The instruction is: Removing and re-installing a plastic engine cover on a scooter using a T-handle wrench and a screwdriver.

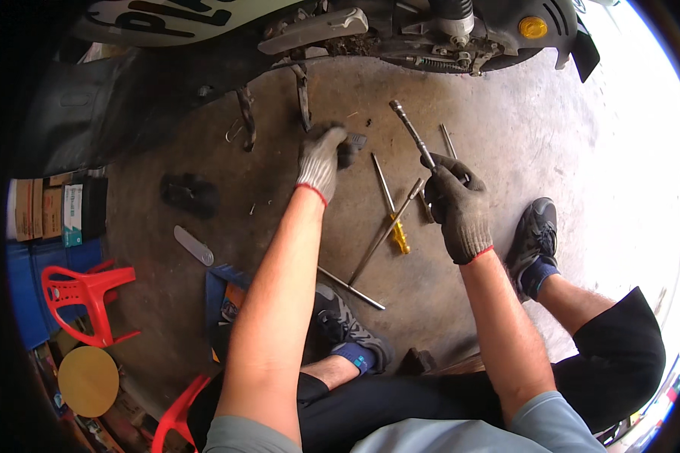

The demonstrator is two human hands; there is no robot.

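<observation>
person seated on the concrete floor (506,136) beside a raised scooter (400,30). left hand (321,158), in a grimy knit glove, reaches forward and closes over a small dark part (353,142) near the scooter's stand (302,94); fingers curled round it, most of the part hidden. right hand (457,208), dark glove, fist shut round the lower end of a long socket wrench (412,132), shaft angled up and away toward the scooter. on the floor between the hands: a yellow-handled screwdriver (397,232) and thin metal rods (378,241), crossing. red plastic chair (83,298) at far left.
</observation>
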